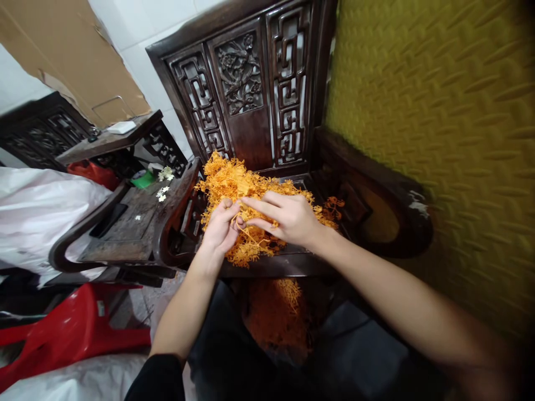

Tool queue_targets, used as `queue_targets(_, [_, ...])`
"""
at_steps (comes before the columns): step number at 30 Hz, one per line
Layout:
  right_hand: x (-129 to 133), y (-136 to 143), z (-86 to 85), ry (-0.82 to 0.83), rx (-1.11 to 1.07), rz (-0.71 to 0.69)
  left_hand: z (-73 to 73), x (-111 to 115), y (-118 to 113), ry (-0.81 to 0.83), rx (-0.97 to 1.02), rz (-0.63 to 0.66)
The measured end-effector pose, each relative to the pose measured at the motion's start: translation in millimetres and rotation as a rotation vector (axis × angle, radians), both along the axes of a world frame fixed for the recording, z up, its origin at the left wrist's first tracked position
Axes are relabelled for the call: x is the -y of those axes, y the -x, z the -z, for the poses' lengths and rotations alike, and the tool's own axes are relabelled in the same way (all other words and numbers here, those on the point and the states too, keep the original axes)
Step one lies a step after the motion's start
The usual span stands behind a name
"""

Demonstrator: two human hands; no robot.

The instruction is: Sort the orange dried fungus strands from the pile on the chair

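Observation:
A heap of orange, branching plastic-looking sprigs (228,175) lies on the seat of a dark carved wooden chair before me. Above the heap, my left hand (222,224) is closed, with thumb and fingers pinching the thin stem of an orange sprig (253,243). My right hand (290,217) reaches in from the other side, its fingertips meeting the left ones at this sprig. Its fingers are fairly straight and close round the strands. The exact contact between the fingertips is partly hidden by the hands and tangled strands.
The chair's carved back (246,122) rises behind the heap, with a yellow textured panel (426,111) at right. More orange sprigs (288,295) sit below the seat. At left are a second wooden chair (121,228) with green tape (142,179), a red plastic stool (71,323) and white sacks (42,206).

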State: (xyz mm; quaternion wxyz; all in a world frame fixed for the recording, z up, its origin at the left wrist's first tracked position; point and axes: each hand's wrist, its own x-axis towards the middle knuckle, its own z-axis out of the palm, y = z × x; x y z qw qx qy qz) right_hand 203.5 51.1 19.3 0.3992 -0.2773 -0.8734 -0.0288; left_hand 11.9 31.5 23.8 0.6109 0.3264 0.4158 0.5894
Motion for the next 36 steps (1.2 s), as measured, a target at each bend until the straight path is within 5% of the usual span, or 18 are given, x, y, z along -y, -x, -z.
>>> queue_targets(7, [-4,8,2.4,-0.054,0.059,-0.072,0.8,3,-8,0.03,0.124,0.047])
queue_targets(21, [-3,23,0.1,0.26,-0.329,-0.36,-9.0,4,-2,-0.161,-0.032,-0.099])
queue_targets(28, [-9,14,-9.3,0.498,-0.51,-0.135,-1.7,3,7,-0.281,-0.202,-0.202])
queue_targets(36, [-9,18,-7.8,0.535,-0.428,-0.113,-0.5,4,6,-0.344,-0.281,-0.187])
